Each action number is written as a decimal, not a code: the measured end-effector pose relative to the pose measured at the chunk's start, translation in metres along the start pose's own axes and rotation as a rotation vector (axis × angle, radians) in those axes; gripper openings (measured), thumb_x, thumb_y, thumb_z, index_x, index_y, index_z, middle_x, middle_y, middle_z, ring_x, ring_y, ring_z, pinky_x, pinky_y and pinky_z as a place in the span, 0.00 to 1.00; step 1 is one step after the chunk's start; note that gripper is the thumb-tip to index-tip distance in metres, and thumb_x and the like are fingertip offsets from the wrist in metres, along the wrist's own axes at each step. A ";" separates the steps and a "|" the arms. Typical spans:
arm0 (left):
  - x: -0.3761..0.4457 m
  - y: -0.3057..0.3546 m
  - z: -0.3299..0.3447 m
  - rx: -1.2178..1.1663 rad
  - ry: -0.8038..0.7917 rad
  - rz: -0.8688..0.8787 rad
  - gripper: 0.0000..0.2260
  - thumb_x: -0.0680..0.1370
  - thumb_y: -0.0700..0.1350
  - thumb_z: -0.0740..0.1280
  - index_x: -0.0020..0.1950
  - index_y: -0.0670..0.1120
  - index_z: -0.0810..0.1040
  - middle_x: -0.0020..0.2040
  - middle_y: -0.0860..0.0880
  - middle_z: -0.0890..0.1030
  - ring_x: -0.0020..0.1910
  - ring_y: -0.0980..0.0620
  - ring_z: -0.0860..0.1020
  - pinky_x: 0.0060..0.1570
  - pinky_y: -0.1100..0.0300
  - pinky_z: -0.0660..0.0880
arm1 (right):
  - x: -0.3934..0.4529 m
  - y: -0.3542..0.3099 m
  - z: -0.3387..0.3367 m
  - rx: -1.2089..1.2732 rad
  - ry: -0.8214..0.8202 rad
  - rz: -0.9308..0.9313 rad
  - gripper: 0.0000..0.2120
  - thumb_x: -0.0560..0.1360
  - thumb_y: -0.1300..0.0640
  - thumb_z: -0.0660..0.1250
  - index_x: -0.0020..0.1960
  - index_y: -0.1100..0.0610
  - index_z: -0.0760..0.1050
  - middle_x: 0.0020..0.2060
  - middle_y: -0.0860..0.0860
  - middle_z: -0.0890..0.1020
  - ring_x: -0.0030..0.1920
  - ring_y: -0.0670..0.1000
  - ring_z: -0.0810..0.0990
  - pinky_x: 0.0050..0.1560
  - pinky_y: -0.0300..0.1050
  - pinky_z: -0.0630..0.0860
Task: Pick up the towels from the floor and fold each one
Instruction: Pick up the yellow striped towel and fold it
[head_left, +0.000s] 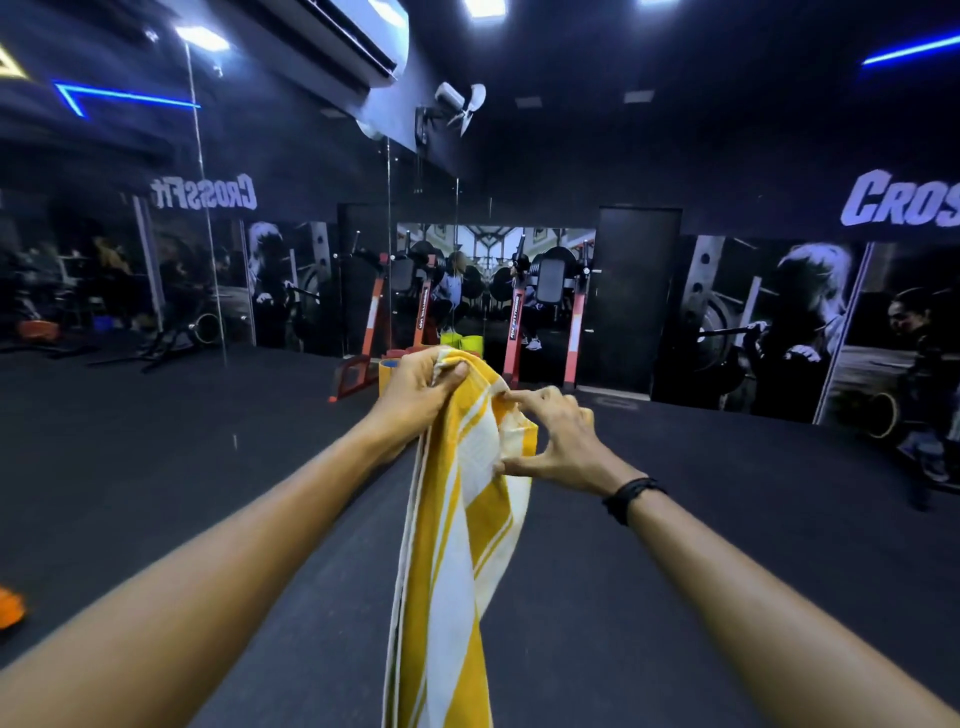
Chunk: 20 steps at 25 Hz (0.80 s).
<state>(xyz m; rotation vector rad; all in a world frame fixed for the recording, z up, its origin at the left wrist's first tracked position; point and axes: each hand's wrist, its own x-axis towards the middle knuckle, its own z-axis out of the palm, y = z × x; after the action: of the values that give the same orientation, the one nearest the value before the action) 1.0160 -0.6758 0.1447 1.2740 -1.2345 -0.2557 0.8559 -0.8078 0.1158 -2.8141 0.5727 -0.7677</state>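
A yellow and white striped towel (452, 561) hangs in front of me, bunched lengthwise and running down past the bottom of the head view. My left hand (421, 392) grips its top end, raised at arm's length. Just to the right and slightly lower, my right hand (556, 441) pinches the towel's right edge between thumb and fingers; a dark band is on that wrist. No other towel shows on the dark floor (208, 467).
A red squat rack (545, 332) and yellow blocks (462, 342) stand ahead by the mirrored wall. Something orange (10, 608) lies on the floor at far left. A wall mural (779, 322) runs along the right, with a dark door (639, 291) beside it.
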 end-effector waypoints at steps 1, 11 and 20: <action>-0.001 0.001 -0.005 0.004 -0.057 0.003 0.06 0.80 0.43 0.63 0.49 0.43 0.79 0.43 0.45 0.82 0.43 0.52 0.81 0.47 0.54 0.80 | 0.005 -0.007 0.001 0.039 -0.026 -0.020 0.41 0.60 0.32 0.70 0.71 0.41 0.64 0.59 0.48 0.68 0.61 0.51 0.65 0.61 0.52 0.60; 0.008 -0.008 -0.087 -0.021 0.066 0.010 0.07 0.81 0.41 0.61 0.47 0.46 0.79 0.43 0.49 0.82 0.42 0.55 0.80 0.43 0.64 0.78 | 0.029 -0.018 0.030 -0.324 -0.352 0.062 0.26 0.56 0.30 0.75 0.41 0.46 0.71 0.49 0.48 0.66 0.54 0.52 0.63 0.58 0.48 0.58; 0.021 -0.076 -0.166 0.309 0.418 -0.154 0.08 0.80 0.48 0.63 0.50 0.46 0.80 0.44 0.48 0.80 0.47 0.49 0.77 0.46 0.53 0.73 | 0.059 -0.027 -0.018 0.260 0.165 0.120 0.22 0.72 0.48 0.72 0.28 0.61 0.71 0.25 0.52 0.72 0.25 0.42 0.69 0.25 0.35 0.64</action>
<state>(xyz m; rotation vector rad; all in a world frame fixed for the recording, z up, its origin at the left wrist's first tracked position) 1.1906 -0.6231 0.1269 1.5955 -0.8371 0.0967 0.9024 -0.8086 0.1645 -2.4728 0.6116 -0.9785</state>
